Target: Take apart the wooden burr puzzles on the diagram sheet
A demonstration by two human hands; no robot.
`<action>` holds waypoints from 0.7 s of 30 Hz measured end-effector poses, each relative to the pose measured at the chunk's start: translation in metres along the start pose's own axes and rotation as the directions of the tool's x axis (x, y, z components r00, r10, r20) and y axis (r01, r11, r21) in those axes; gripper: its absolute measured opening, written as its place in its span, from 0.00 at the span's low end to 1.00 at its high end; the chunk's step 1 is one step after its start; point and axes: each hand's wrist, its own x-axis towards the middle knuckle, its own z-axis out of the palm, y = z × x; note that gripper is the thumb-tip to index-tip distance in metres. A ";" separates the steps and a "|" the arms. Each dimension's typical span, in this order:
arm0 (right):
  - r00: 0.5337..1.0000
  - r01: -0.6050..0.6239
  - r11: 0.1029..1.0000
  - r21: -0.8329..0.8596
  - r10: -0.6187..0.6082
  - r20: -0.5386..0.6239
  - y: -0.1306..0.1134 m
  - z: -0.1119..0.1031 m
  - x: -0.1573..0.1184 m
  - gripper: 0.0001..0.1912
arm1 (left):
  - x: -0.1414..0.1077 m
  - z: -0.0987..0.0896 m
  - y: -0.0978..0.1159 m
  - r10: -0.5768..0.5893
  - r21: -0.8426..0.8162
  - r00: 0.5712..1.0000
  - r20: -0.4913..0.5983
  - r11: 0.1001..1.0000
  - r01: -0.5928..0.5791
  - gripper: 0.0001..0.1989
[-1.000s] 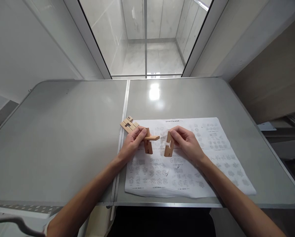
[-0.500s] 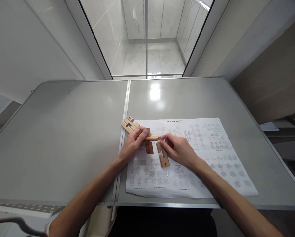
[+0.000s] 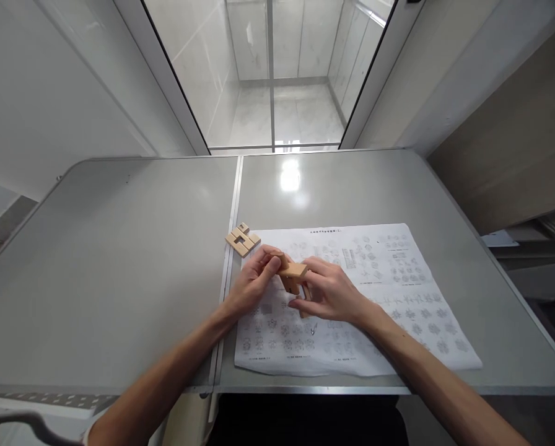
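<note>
My left hand (image 3: 254,277) is closed on a few joined wooden puzzle pieces (image 3: 292,270), notched bars that cross one another, held above a printed sheet. My right hand (image 3: 331,290) reaches in from the other side, its fingers curled around the notched wooden piece (image 3: 304,314) below the joined ones. That piece is mostly hidden by the fingers, and how it touches the others cannot be made out. The printed sheet (image 3: 365,334), covered with small puzzle drawings, lies under both hands.
Several light wooden puzzle pieces (image 3: 241,241), one marked 3, lie side by side at the sheet's upper left corner. They rest near the seam of the grey folding table (image 3: 119,279). A glass door (image 3: 272,80) stands behind the table; shelves (image 3: 551,241) are at the right.
My left hand has turned the joined pieces. My right hand has moved down and left, its fingers now around the notched piece that lay on the sheet. The view has shifted slightly.
</note>
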 end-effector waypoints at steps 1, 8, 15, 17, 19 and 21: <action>1.000 0.015 1.000 -0.008 -0.015 -0.005 0.001 0.001 0.000 0.13 | -0.001 0.003 0.000 0.012 -0.002 1.000 0.008 1.000 -0.012 0.19; 0.998 -0.017 0.999 0.031 0.018 -0.056 0.005 0.006 -0.002 0.09 | -0.009 0.009 -0.005 0.015 0.071 0.999 0.035 0.997 -0.018 0.16; 0.996 -0.069 0.988 0.137 0.077 -0.052 0.002 0.002 0.000 0.08 | -0.007 0.005 -0.004 0.067 0.263 0.996 0.066 0.961 -0.082 0.19; 0.994 -0.089 0.982 0.168 0.098 -0.046 0.002 0.001 0.001 0.09 | -0.005 0.006 -0.003 0.130 0.289 0.989 0.067 0.946 -0.144 0.13; 0.994 -0.094 0.978 0.186 0.104 -0.044 0.002 -0.001 0.001 0.09 | -0.003 0.005 -0.003 0.156 0.301 0.986 0.055 0.939 -0.165 0.11; 0.994 -0.096 0.977 0.190 0.106 -0.042 0.002 -0.003 0.001 0.09 | -0.002 0.004 -0.003 0.153 0.295 0.986 0.064 0.941 -0.165 0.11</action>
